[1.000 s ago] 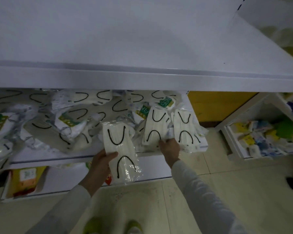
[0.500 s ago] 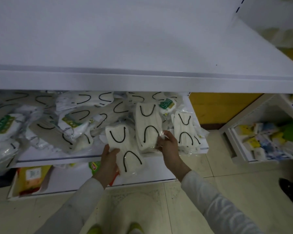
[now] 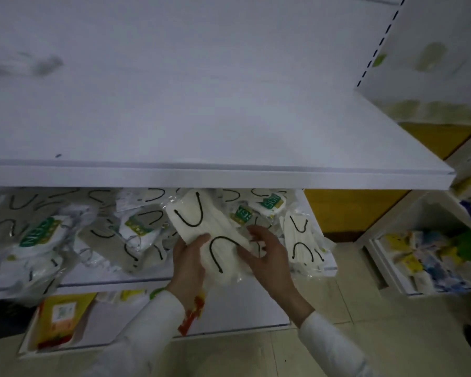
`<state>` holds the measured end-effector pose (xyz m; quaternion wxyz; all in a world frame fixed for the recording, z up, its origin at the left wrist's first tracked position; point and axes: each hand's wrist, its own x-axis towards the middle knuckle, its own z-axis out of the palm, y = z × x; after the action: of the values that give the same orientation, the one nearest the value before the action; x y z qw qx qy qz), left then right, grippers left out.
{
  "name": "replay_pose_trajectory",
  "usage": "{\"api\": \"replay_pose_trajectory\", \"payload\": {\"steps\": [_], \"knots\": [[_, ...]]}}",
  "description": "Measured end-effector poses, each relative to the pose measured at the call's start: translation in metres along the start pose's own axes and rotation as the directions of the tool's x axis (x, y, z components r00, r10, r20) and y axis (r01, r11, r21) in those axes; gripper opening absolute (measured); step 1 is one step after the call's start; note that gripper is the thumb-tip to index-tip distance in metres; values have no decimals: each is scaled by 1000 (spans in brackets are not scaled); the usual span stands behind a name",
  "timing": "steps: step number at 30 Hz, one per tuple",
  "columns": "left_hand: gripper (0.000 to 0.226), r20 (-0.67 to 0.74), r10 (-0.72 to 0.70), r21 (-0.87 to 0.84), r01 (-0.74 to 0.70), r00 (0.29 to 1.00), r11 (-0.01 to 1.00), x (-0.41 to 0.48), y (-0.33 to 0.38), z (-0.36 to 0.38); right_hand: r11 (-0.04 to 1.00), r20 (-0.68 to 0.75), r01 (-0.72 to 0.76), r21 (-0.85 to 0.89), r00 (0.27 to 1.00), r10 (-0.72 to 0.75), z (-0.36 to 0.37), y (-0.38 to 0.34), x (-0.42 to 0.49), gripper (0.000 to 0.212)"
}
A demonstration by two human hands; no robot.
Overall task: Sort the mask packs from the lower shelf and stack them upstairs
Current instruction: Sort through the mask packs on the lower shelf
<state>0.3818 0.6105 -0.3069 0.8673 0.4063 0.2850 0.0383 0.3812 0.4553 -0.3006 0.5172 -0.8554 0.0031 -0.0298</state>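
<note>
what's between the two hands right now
A white mask pack with black ear loops, held by the left hand and the right hand; seen in the head view.

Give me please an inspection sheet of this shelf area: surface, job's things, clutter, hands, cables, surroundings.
Surface: white upper shelf, mostly bare; a blurred object at its far left.
Job's things: held mask packs, white with black ear loops; loose pile of mask packs on the lower shelf.
Clutter: yellow packet on the bottom shelf.
Hands: left hand and right hand both grip the held mask packs.
Cables: nothing seen.
Surroundings: tiled floor; neighbouring shelf of colourful packets at right.
</note>
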Motion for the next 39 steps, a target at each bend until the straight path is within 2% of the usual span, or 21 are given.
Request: {"api": "replay_pose_trajectory", "payload": {"steps": [1,2,3,4,5,7,10,11,14,18,20,22,25,26,28,30,32,34,37,39], "knots": [[33,8,13,-51,-13,1000,999,-5,7,2,987,-62,-62,149,995,72,-2,-8,-5,48],[30,21,25,-86,-23,999,996,-12,13,5,927,-37,-152,342,984,175,-4,-18,-11,57],[28,50,34,-117,-28,998,993,-20,19,7,823,62,-246,511,966,250,-3,-28,-17,62],[28,92,38,-129,-26,995,991,-29,25,9,741,148,-297,602,954,263,0,-35,-22,65],[29,138,37,-122,-20,990,992,-39,31,8,725,177,-286,627,958,225,1,-42,-28,63],[35,228,31,-113,-6,973,994,-58,49,-2,776,158,-163,609,984,83,-7,-66,-36,43],[88,418,16,-77,18,908,997,-76,93,-29,841,134,5,541,987,-92,-42,-107,-33,27],[93,487,12,-38,7,873,999,-82,110,-35,848,153,61,527,974,-165,-55,-123,-30,25],[75,589,101,41,-154,802,987,-91,161,-25,851,183,272,449,905,-385,-84,-172,-12,21],[78,523,420,13,-500,741,866,-90,225,15,783,101,467,411,831,-548,-100,-227,30,17],[71,464,543,101,-651,700,753,-83,252,26,786,100,484,384,825,-556,-101,-241,57,22],[60,438,603,243,-733,667,635,-71,267,29,822,137,468,324,837,-530,-94,-241,82,25],[33,381,559,520,-671,736,529,-52,268,31,890,235,385,243,867,-439,-78,-224,108,17],[25,366,536,580,-637,761,508,-46,264,30,907,260,354,229,875,-408,-73,-219,112,20],[11,354,520,631,-609,777,480,-35,257,29,929,253,302,215,901,-352,-65,-210,117,41],[13,331,531,641,-598,780,480,-30,251,30,935,178,228,273,943,-282,-60,-206,119,56],[19,305,539,631,-591,785,504,-28,246,32,906,140,125,405,971,-197,-56,-202,118,55],[20,309,566,651,-604,765,461,-28,241,34,882,108,78,465,984,-144,-52,-200,115,49],[12,320,638,718,-618,700,319,-29,242,31,923,82,152,353,978,-192,-44,-202,111,34],[9,311,673,763,-599,671,244,-31,250,24,954,156,217,206,955,-250,-38,-209,108,28]]}}
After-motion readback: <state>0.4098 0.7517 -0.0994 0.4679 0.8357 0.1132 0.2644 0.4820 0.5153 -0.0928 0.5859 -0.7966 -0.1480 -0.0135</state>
